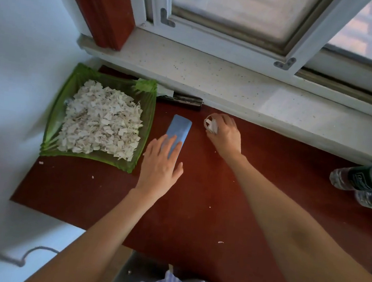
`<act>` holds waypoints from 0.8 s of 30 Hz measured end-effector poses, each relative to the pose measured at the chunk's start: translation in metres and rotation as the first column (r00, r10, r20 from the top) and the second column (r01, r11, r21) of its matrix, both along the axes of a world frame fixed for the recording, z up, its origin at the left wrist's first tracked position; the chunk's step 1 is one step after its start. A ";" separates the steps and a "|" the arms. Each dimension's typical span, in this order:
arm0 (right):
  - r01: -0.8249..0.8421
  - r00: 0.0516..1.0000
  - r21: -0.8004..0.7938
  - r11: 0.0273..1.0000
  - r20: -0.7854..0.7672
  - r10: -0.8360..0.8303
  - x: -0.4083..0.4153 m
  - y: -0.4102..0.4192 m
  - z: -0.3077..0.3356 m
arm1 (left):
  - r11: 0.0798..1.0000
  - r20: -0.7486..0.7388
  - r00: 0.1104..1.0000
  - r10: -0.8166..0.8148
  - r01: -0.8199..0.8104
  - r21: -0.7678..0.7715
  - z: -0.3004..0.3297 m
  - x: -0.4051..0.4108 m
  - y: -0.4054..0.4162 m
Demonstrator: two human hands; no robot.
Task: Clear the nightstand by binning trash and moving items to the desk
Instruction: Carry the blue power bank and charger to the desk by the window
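Head view, looking down on the red-brown nightstand top (pixel 196 200). Left hand (pixel 162 161) lies flat, fingers straight, on the near end of a flat blue card-like object (pixel 180 128), just right of the green tray of paper scraps (pixel 100 118). Right hand (pixel 224 134) grips crumpled white paper (pixel 211 125) near the far edge. Advisable: close the right fist fully so no scraps fall, and slide the blue object to the near edge before lifting it.
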State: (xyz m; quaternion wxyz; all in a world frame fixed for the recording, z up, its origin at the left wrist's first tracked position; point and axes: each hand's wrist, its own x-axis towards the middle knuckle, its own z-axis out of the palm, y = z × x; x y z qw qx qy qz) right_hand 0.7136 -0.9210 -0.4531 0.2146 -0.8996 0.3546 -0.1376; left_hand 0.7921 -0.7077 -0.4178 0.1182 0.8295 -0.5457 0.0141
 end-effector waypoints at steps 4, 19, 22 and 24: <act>-0.009 1.000 -0.052 0.999 -0.019 0.008 0.007 -0.010 -0.010 | 0.999 -0.027 0.999 0.031 -0.030 0.020 -0.007 -0.005 0.009; -0.107 0.988 -0.030 0.994 -0.111 0.103 0.005 -0.018 -0.012 | 0.971 -0.189 0.976 -0.107 0.144 0.192 -0.045 -0.063 0.056; -0.123 0.983 -0.016 0.992 -0.136 0.120 0.004 -0.022 -0.013 | 0.966 -0.194 0.975 -0.105 0.146 0.212 -0.047 -0.064 0.058; -0.135 0.979 -0.009 0.991 -0.153 0.132 0.003 -0.023 -0.012 | 0.967 -0.193 0.976 -0.104 0.144 0.209 -0.048 -0.064 0.058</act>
